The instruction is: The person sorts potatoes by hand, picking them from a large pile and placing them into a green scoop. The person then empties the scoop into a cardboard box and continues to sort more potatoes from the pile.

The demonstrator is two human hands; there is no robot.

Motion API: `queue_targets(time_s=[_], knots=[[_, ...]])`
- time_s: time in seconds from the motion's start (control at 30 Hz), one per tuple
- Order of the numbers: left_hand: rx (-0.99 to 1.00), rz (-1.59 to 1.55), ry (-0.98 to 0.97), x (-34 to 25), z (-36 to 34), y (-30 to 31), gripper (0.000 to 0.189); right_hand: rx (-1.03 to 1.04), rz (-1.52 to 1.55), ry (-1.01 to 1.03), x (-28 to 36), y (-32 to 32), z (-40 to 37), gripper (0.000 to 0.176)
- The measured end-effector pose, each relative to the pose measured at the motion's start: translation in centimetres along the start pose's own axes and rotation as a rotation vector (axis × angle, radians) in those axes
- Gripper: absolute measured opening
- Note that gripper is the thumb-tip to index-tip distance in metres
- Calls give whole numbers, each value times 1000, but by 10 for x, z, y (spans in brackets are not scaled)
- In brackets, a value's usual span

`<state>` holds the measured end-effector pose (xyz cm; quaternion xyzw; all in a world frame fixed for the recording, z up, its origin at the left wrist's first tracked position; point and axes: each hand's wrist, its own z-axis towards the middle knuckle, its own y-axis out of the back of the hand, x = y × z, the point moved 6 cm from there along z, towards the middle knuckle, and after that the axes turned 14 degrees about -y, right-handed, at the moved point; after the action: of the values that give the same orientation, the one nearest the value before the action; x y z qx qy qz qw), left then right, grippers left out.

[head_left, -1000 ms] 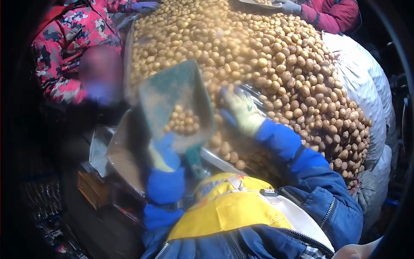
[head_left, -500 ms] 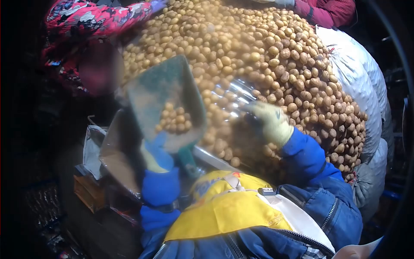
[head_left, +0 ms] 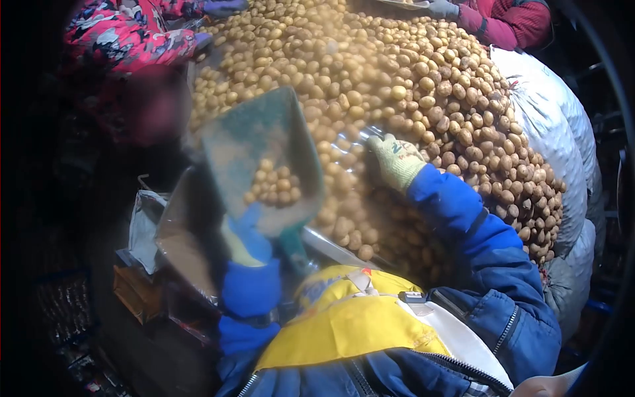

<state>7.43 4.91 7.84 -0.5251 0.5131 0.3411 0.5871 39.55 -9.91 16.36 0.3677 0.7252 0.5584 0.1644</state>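
A green dustpan (head_left: 231, 132) with several small potatoes (head_left: 274, 184) in it is tilted over the left of the potato heap. My left hand (head_left: 248, 237), in a blue and yellow glove, grips its near edge, with the dustpan's handle just to the right. My right hand (head_left: 395, 161), in a pale yellow glove, is over the heap with its fingers curled at a shiny, slotted metal tool (head_left: 345, 149). Haze and glare blur that tool, and its grip is partly hidden by the glove.
The large potato heap (head_left: 463, 132) fills the middle. White sacks (head_left: 549, 112) line its right side. Two co-workers' sleeves, one patterned (head_left: 132, 33) and one dark red (head_left: 506, 23), reach in from behind. A plastic-lined container (head_left: 188, 231) and brown box (head_left: 135, 291) stand at left.
My right hand has moved slightly left and up with the slotted metal tool. The dustpan and my left hand have shifted slightly right. The patterned-sleeved co-worker's arms have moved.
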Motion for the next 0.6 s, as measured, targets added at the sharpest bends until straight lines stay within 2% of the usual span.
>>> queue_targets(time_s=[0.07,0.1,0.13,0.17,0.27,0.3,0.4,0.43,0.53,0.57,0.6], knots=[[-25,-60,88,-7,-4,-8,38,45,34,-44,-5,-13,5,29],[-42,-102,133,-11,-5,-13,45,67,48,-65,-1,-21,11,29],[-45,-82,111,-10,-4,-12,38,86,61,-82,2,-26,17,28],[-53,-63,87,-6,-4,-9,34,-33,43,-62,6,-25,13,28],[-77,-32,44,-7,-2,-6,33,-153,6,-20,0,-22,-2,27],[-80,-28,41,-7,-2,-6,33,-290,138,51,-2,-13,-9,27],[-19,-44,43,-8,-3,-10,35,17,160,-77,-16,-13,12,38],[-51,-85,67,-8,-3,-10,36,-74,215,-29,-16,-11,12,38],[-103,-132,95,-8,-2,-13,36,78,642,-165,-8,0,8,43],[-90,-97,78,-7,-2,-12,35,152,880,-114,1,2,2,44],[-77,-62,62,-5,-2,-9,34,191,962,-64,17,12,-7,44]])
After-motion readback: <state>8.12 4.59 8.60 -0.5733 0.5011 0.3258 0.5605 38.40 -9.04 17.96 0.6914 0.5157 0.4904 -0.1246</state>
